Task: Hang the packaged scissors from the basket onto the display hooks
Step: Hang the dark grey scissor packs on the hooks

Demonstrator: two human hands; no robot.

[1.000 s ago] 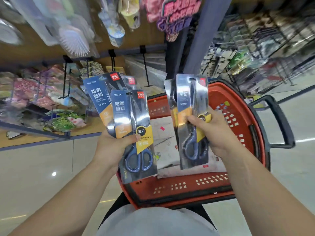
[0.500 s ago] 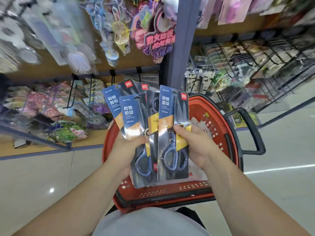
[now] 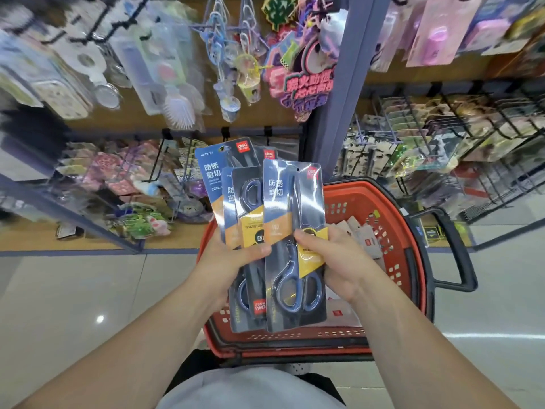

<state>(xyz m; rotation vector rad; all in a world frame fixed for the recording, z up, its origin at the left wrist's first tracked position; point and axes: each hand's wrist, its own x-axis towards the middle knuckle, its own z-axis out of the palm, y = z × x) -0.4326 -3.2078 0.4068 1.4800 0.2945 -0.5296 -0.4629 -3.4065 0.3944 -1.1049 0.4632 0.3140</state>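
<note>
Person's got the packaged scissors in a loose fan over the red basket. The left hand pinches the back packs and the right hand grips the front one, thumb on its yellow label, probably squaring them up so the hang holes line up. The long axis runs upright, hole ends toward the display hooks, handles down, though one middle pack looks flipped.

A packaged hairbrush hangs left of a pink sign (lettering blurred), beside a grey pillar.

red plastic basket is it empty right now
No, white packaged items lie inside the red plastic basket, beside the right hand.
</note>
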